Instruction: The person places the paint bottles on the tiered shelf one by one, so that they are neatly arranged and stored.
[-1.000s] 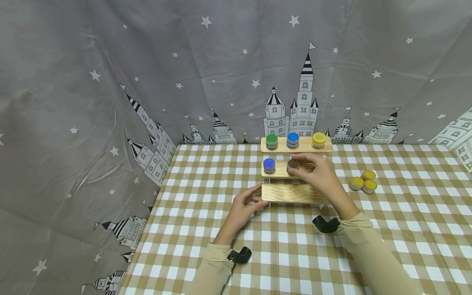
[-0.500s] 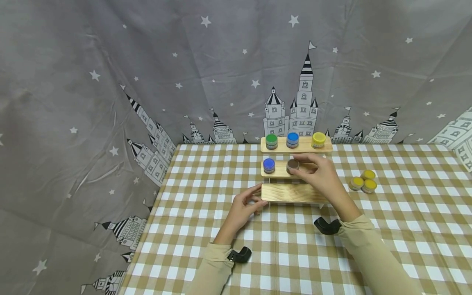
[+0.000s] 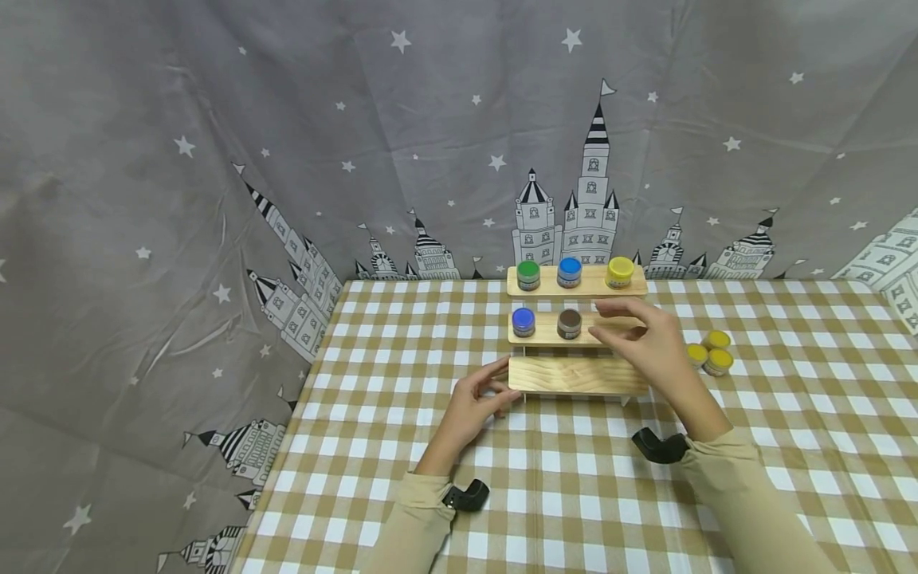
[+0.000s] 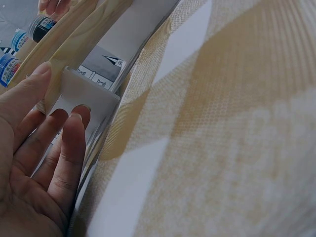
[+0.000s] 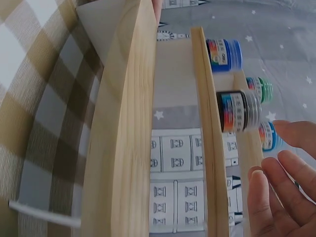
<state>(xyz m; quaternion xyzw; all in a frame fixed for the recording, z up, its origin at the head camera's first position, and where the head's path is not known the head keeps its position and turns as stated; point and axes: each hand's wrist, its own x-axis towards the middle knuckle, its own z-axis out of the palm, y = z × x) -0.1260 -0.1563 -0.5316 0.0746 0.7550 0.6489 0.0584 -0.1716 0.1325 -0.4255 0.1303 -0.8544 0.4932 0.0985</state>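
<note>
A three-tier wooden stand point(image 3: 577, 376) holds small paint jars. My left hand point(image 3: 472, 405) holds the left end of its lowest shelf; in the left wrist view, the thumb point(image 4: 37, 84) lies on the wood with the other fingers bent below. On the middle shelf sit a violet-blue jar point(image 3: 523, 321) and, to its right, a brown jar point(image 3: 570, 323). Just right of the brown jar hovers my right hand point(image 3: 651, 343), thumb and fingers apart with nothing between them. The right wrist view shows the brown jar point(image 5: 239, 111) standing apart from those fingers.
Along the top shelf stand a green jar point(image 3: 527, 276), a blue jar point(image 3: 570, 273) and a yellow jar point(image 3: 620, 273). Three yellow-lidded jars point(image 3: 718, 363) cluster on the checked tablecloth point(image 3: 810, 414) to the right. A grey castle-print curtain point(image 3: 430, 159) hangs behind the table.
My right hand has let go of the brown jar and moved right, leaving it on the middle shelf. The left hand has stayed at the stand's left end.
</note>
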